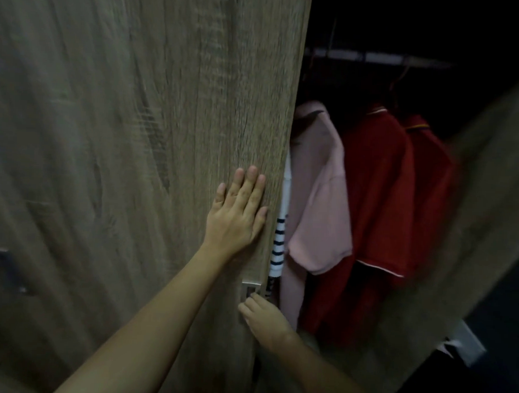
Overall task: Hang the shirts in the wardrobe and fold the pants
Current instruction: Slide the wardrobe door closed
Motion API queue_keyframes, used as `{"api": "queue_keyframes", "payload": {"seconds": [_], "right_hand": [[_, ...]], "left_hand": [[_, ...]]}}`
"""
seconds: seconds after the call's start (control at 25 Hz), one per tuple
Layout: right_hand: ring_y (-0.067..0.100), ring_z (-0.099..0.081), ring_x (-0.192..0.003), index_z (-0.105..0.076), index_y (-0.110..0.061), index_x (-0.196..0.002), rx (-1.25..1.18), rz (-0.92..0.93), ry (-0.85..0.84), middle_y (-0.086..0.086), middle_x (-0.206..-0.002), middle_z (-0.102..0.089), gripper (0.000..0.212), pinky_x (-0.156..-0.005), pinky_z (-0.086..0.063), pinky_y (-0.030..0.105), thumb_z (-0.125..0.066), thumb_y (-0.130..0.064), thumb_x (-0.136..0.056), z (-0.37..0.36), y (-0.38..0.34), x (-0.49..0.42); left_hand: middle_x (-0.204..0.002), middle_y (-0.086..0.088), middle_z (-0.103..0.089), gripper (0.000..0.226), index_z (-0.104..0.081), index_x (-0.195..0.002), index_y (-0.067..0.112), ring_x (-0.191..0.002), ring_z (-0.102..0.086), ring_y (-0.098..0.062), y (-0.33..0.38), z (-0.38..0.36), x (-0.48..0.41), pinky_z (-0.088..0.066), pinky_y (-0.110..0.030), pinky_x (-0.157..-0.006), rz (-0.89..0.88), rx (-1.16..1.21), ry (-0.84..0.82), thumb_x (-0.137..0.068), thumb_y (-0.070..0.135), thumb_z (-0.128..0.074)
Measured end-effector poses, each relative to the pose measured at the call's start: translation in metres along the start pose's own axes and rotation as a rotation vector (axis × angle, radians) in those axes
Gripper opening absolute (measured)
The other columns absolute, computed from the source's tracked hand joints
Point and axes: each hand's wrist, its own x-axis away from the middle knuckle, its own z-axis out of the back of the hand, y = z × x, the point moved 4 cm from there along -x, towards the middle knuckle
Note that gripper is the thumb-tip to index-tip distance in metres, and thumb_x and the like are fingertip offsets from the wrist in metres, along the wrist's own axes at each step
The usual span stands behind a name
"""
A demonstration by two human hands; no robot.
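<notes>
Left grip (237, 216): open, palm and straight fingers flat on the wardrobe door (166, 134) near its free edge. Right grip (263, 317): fingertips at the metal handle (250, 287) below; cannot tell if they clasp it. Shirts hang inside the wardrobe: striped shirt (278, 241) at the door edge, pink shirt (320, 198), then two red shirts (376, 185).

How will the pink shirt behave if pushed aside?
Likely floppy: the sleeve of the pink shirt drapes and creases. Probably light, as the fabric looks thin. It hangs below the rail, so a push would likely swing it into the red shirt beside it.
</notes>
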Motion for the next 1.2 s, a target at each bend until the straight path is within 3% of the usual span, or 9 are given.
{"api": "queue_keyframes", "payload": {"seconds": [0.12,0.2,0.32,0.48,0.88,1.2], "right_hand": [[0.002,-0.061,-0.077,-0.076,-0.029,-0.084,-0.012,-0.069,-0.024,-0.017,-0.079,-0.064,0.035,-0.093,-0.047,0.018,-0.044,-0.034,-0.073,-0.022,0.018,0.041],[0.006,-0.060,-0.095,-0.071,-0.024,-0.107,0.007,-0.063,-0.104,-0.013,-0.099,-0.064,0.038,-0.103,-0.040,0.023,-0.043,-0.032,-0.083,-0.036,0.029,0.069],[0.023,-0.039,-0.127,-0.040,-0.004,-0.137,0.108,-0.042,-0.086,0.007,-0.135,-0.042,0.046,-0.117,-0.017,0.035,-0.039,-0.024,-0.096,-0.057,0.049,0.103],[0.029,-0.031,-0.131,-0.037,-0.002,-0.139,0.170,-0.071,-0.050,0.013,-0.141,-0.034,0.047,-0.117,-0.014,0.039,-0.039,-0.022,-0.096,-0.077,0.071,0.144],[0.033,-0.028,-0.130,-0.025,0.006,-0.141,-0.065,-0.210,-0.179,0.018,-0.142,-0.029,0.045,-0.118,-0.007,0.038,-0.027,-0.012,-0.100,-0.115,0.118,0.224],[0.033,-0.022,-0.134,-0.018,0.009,-0.142,-0.135,-0.238,-0.216,0.019,-0.146,-0.025,0.046,-0.118,-0.003,0.038,-0.022,-0.011,-0.101,-0.135,0.141,0.257]], "left_hand": [[-0.159,-0.004,0.008,0.061,-0.008,-0.150,0.011,-0.146,0.003,-0.018,0.048,-0.009,-0.015,0.003,-0.036,-0.116,-0.026,0.022,0.028,-0.099,0.035,-0.031],[-0.159,-0.005,0.008,0.060,-0.009,-0.150,0.010,-0.146,0.003,-0.019,0.081,-0.014,-0.024,0.005,-0.036,-0.116,-0.042,0.051,0.039,-0.099,0.034,-0.030],[-0.159,-0.006,0.007,0.060,-0.011,-0.150,0.009,-0.146,0.002,-0.019,0.123,-0.019,-0.036,0.004,-0.036,-0.116,-0.059,0.081,0.043,-0.098,0.032,-0.032],[-0.159,-0.008,0.007,0.064,-0.013,-0.149,0.008,-0.146,0.002,-0.020,0.175,-0.027,-0.050,0.004,-0.036,-0.116,-0.092,0.101,0.040,-0.096,0.031,-0.038],[-0.158,-0.009,0.009,0.064,-0.013,-0.149,0.008,-0.146,0.007,-0.021,0.282,-0.043,-0.077,0.004,-0.037,-0.116,-0.113,0.165,0.051,-0.094,0.028,-0.041],[-0.158,-0.009,0.014,0.074,-0.002,-0.150,0.007,-0.146,0.011,-0.020,0.327,-0.051,-0.090,0.003,-0.037,-0.116,-0.115,0.227,0.027,-0.089,0.020,-0.042]]}}
